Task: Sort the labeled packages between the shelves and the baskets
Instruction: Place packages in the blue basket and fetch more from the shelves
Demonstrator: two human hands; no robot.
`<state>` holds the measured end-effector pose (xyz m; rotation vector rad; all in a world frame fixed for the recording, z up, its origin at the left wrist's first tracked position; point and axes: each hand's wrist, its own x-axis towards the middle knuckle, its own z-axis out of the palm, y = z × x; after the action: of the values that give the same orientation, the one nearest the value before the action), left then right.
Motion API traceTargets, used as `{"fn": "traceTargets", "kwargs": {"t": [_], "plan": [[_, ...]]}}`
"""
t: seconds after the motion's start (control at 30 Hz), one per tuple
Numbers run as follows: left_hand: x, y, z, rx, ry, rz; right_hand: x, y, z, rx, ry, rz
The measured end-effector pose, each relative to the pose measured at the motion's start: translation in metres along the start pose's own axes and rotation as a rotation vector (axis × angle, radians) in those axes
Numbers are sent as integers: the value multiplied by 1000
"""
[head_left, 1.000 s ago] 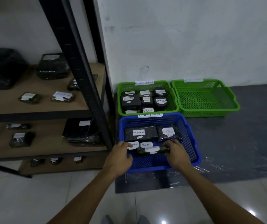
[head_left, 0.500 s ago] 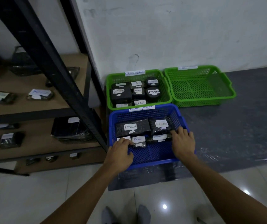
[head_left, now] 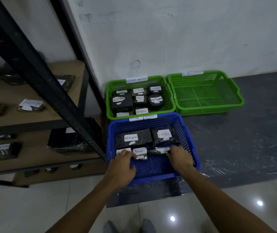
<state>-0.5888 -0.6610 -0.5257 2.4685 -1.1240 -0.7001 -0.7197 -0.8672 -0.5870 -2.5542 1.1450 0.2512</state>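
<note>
Down on the floor, head view: blue perforated plastic basket (head_left: 152, 167) holds black wrapped packages labelled RETURN (head_left: 132, 138); left grip (head_left: 122, 165) and right grip (head_left: 181, 159) touch its front row; I cannot tell whether either pinches; likely tidying; next, a fresh shelf package.

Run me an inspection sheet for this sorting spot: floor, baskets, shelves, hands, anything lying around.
Surface: dark mat over glossy floor tiles; all three baskets stand on the mat.
Job's things: blue basket holds black packages labelled RETURN; left green basket holds many more; right green basket is empty; labelled packages lie on the shelves.
Clutter: nothing seen.
Hands: left hand and right hand reach into the blue basket, fingers on small packages; grip unclear.
Cables: nothing seen.
Surroundings: white wall; black shelf frame.
</note>
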Motion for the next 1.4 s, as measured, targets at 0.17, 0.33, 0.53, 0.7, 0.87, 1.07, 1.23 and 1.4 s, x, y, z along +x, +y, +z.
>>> {"fn": "traceTargets", "kwargs": {"t": [0.17, 0.33, 0.53, 0.7, 0.87, 1.07, 1.23, 1.4], "plan": [[2, -3, -3, -2, 0, 8, 5, -2, 1, 34, 18, -5], [0, -7, -11, -36, 23, 25, -4, -7, -10, 2, 18, 31], [-24, -17, -34, -142, 109, 29, -43, -59, -36, 96, 67, -41], [-55, -45, -66, -192, 210, 38, -68, -129, -56, 271, 33, -179], [-94, -98, -121, -217, 339, 36, -90, -210, -72, 416, 74, -333], [-141, -168, -190, -256, 450, 0, -119, -312, -83, 479, 118, -394], [-153, -210, -237, -250, 497, -4, -129, -379, -89, 517, 170, -417], [-136, -224, -266, -271, 515, 47, -119, -418, -98, 567, 266, -474]]}}
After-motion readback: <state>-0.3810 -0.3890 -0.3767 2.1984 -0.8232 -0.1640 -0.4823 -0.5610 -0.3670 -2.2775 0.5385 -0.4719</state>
